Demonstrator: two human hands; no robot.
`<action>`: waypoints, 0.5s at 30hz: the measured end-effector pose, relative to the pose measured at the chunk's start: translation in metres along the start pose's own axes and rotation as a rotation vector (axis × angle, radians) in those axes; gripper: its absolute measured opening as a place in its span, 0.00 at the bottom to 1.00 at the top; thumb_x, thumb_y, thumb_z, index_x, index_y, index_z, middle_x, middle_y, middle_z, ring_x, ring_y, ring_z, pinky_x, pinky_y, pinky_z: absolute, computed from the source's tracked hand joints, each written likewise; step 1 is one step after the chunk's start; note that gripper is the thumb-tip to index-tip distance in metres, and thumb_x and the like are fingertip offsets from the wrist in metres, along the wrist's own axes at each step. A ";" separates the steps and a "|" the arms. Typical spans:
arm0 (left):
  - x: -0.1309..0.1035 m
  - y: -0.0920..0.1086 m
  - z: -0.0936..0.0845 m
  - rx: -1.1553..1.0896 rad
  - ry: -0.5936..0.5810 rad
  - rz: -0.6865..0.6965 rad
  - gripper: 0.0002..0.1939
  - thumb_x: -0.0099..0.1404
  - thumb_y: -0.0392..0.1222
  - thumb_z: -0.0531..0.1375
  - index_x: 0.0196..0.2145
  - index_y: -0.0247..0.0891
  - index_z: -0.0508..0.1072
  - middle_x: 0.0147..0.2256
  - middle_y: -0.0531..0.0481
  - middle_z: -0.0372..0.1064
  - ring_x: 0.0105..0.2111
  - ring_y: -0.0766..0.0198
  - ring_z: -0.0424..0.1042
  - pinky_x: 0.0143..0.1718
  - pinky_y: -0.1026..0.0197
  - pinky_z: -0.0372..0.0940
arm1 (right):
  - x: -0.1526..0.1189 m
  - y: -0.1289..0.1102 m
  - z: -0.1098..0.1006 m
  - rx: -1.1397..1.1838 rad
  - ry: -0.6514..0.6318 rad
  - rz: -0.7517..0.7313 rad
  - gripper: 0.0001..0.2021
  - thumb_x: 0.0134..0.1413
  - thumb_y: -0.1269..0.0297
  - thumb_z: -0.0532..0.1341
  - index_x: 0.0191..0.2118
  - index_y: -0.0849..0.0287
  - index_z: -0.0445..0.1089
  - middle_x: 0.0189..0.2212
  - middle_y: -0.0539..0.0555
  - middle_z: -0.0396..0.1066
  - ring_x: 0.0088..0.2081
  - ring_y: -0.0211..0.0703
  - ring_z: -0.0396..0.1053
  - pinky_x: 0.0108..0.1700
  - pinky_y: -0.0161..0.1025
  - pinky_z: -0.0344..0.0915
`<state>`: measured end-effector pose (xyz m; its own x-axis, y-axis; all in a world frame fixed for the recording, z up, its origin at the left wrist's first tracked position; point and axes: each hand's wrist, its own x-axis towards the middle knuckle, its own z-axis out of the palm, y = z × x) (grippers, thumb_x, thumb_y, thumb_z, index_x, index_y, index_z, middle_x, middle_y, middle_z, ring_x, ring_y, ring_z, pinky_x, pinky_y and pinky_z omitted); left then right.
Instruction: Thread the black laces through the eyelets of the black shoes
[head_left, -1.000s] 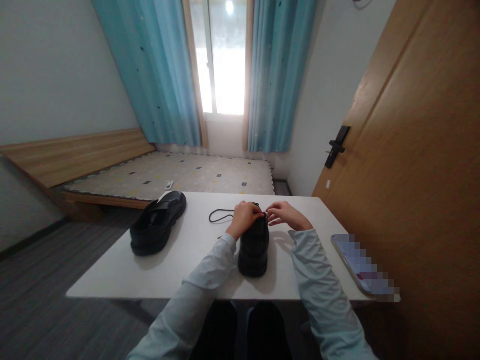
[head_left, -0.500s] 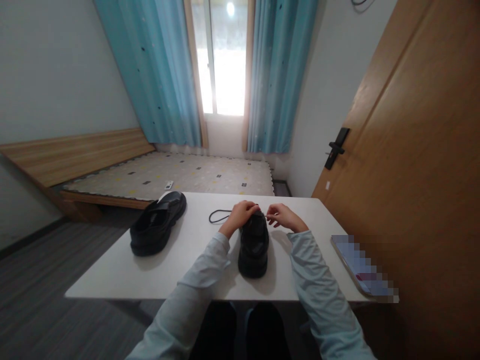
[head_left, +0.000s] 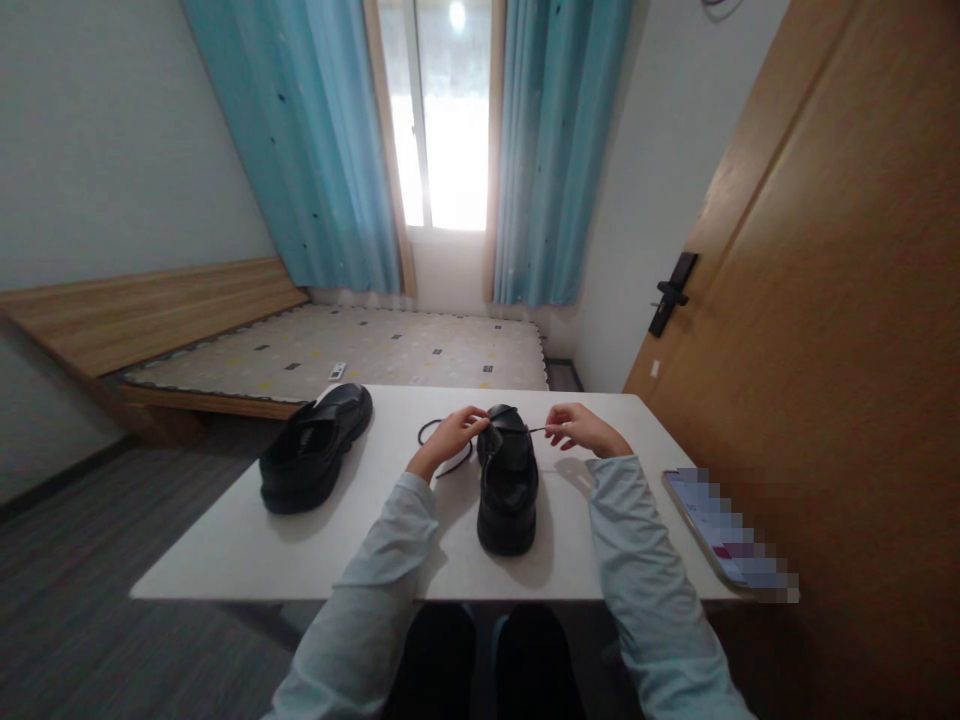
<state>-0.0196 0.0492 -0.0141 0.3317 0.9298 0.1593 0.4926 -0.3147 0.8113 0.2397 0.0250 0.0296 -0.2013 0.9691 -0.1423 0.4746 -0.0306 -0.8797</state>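
Observation:
A black leather shoe (head_left: 507, 500) stands in front of me, its heel toward me and its toe pointing away. At its left edge, near the lacing, my left hand (head_left: 450, 438) is closed in a pinch on the shoe's upper. To the right, my right hand (head_left: 583, 430) pinches a dark shoelace (head_left: 535, 430), which runs taut from the shoe's right side. The rest of the lace forms a loose loop on the table, partly behind my left hand. A second black shoe (head_left: 304, 465) sits apart on the left.
Both shoes are on a white table (head_left: 360, 550). A flat, pixelated item (head_left: 720, 530) lies at the right edge. Beyond the table is a bed (head_left: 390, 340) with a small white object (head_left: 337, 371) on it. A wooden door (head_left: 825, 300) stands to the right.
My right hand has moved right, drawing the lace out from the shoe. My left hand has shifted left from the shoe's top to its left edge, uncovering the front part.

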 end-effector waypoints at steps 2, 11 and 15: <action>-0.001 -0.004 0.002 -0.054 -0.002 -0.002 0.17 0.61 0.50 0.56 0.42 0.35 0.71 0.35 0.45 0.74 0.34 0.62 0.73 0.35 0.61 0.67 | -0.001 0.001 -0.005 0.017 0.003 0.012 0.06 0.47 0.71 0.64 0.25 0.62 0.66 0.23 0.52 0.73 0.23 0.34 0.69 0.22 0.28 0.64; -0.007 0.001 0.006 -0.098 -0.015 0.006 0.18 0.64 0.49 0.54 0.48 0.38 0.66 0.34 0.50 0.69 0.30 0.66 0.71 0.34 0.61 0.68 | -0.009 0.016 -0.034 0.283 0.053 -0.048 0.14 0.41 0.60 0.69 0.27 0.60 0.63 0.28 0.52 0.74 0.28 0.38 0.71 0.30 0.36 0.68; -0.007 0.006 0.008 0.103 0.102 0.199 0.16 0.65 0.36 0.52 0.49 0.44 0.70 0.45 0.46 0.64 0.43 0.63 0.69 0.48 0.56 0.65 | -0.011 0.022 -0.043 0.411 0.126 -0.085 0.15 0.40 0.58 0.69 0.28 0.59 0.62 0.29 0.52 0.74 0.31 0.39 0.72 0.33 0.37 0.69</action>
<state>-0.0129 0.0389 -0.0147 0.3496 0.8606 0.3702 0.5069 -0.5061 0.6978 0.2891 0.0239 0.0317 -0.1070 0.9939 -0.0275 0.0755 -0.0195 -0.9970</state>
